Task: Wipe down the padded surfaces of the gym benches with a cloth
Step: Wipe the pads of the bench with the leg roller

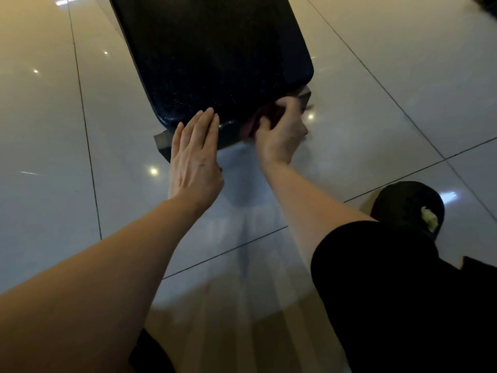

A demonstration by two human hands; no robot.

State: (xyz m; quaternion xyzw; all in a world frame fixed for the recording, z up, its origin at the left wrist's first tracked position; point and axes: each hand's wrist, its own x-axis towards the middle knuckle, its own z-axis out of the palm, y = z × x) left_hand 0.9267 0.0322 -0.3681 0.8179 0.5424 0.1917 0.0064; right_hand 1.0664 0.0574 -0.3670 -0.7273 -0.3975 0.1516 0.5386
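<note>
A black padded bench [209,55] runs from the top of the view down to the middle. My left hand [195,154] lies flat with straight fingers on its near end edge. My right hand [282,130] grips a dark red cloth [262,118] and holds it against the near right side of the pad's end. Most of the cloth is hidden under my fingers.
Glossy pale floor tiles [376,84] surround the bench. A dark metal base plate [162,142] sticks out under the pad's near end. My black shoe [406,205] and dark-clothed knee [390,292] are at the lower right.
</note>
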